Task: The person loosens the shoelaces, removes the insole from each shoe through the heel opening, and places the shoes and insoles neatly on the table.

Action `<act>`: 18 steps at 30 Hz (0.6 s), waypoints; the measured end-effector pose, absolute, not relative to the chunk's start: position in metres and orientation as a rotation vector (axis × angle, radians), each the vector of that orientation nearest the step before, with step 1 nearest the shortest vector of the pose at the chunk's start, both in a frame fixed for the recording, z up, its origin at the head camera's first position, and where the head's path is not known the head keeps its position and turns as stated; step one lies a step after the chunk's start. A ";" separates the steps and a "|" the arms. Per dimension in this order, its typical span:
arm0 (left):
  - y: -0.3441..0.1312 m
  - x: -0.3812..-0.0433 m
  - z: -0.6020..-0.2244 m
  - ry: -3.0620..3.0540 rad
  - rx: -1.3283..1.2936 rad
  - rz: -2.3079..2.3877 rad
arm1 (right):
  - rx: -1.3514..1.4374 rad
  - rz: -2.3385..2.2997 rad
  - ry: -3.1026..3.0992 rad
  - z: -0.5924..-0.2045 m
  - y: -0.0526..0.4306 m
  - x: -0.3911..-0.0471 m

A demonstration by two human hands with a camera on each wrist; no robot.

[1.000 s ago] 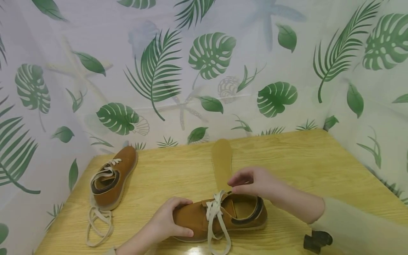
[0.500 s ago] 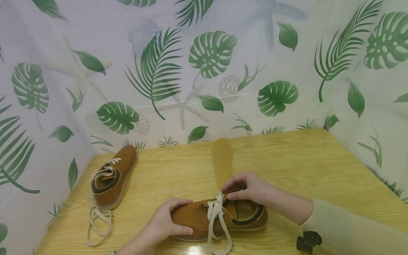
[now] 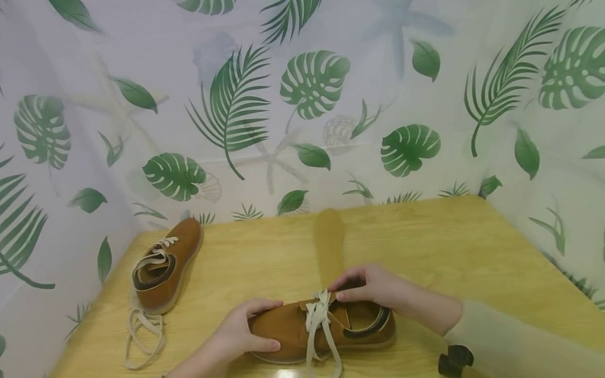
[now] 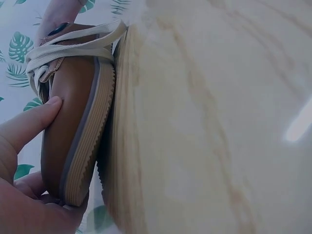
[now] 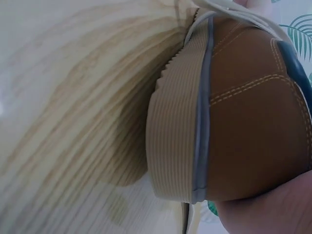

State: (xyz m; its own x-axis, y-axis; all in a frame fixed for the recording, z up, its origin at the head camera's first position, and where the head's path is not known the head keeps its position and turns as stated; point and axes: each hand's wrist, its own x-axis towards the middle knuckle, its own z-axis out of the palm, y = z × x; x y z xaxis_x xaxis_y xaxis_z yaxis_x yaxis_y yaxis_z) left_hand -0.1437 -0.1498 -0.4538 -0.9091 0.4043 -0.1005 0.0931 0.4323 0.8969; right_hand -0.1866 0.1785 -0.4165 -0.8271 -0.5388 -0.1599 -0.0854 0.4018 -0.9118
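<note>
A brown lace-up shoe [image 3: 283, 325] lies on its sole with the toe to the left and cream laces [image 3: 318, 320] tied in a bow. My left hand [image 3: 241, 329] grips the toe, thumb on the near side and fingers on the far side. In the left wrist view the left thumb [image 4: 46, 114] presses on the upper beside the laces. Over the shoe's opening, my right hand [image 3: 375, 286] pinches the tongue [image 3: 333, 300] just behind the bow. The right wrist view shows the heel [image 5: 258, 141] and ribbed sole; the right fingertips are hidden there.
A second brown shoe [image 3: 160, 270] stands at the table's left, with a long loose lace [image 3: 144, 338] trailing toward me. A tan insole [image 3: 329, 236] lies flat behind the held shoe. Leaf-print cloth [image 3: 312, 157] walls the wooden table [image 3: 416, 236] at the back and sides.
The right hand has moved left and slightly down, from the shoe's far collar edge to the tongue behind the bow. The left hand stays on the toe, with the shoe shifted slightly left.
</note>
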 end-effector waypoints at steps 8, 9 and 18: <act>-0.152 -0.143 -0.457 2.378 0.419 1.468 | -0.553 -1.423 2.162 -0.419 0.178 -0.189; -0.152 -0.143 -0.456 2.383 0.415 1.464 | -0.554 -1.427 2.161 -0.419 0.178 -0.190; -0.154 -0.143 -0.449 2.410 0.406 1.443 | -0.538 -1.470 2.164 -0.411 0.179 -0.201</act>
State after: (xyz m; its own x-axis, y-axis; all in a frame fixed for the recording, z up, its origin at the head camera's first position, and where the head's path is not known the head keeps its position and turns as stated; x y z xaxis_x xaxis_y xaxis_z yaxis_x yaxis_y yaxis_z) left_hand -0.1426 -0.1539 -0.4486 -0.9141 0.3896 -0.1122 0.0851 0.4550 0.8864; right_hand -0.2013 0.1789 -0.4113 -0.8146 -0.5581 -0.1578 -0.0590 0.3504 -0.9347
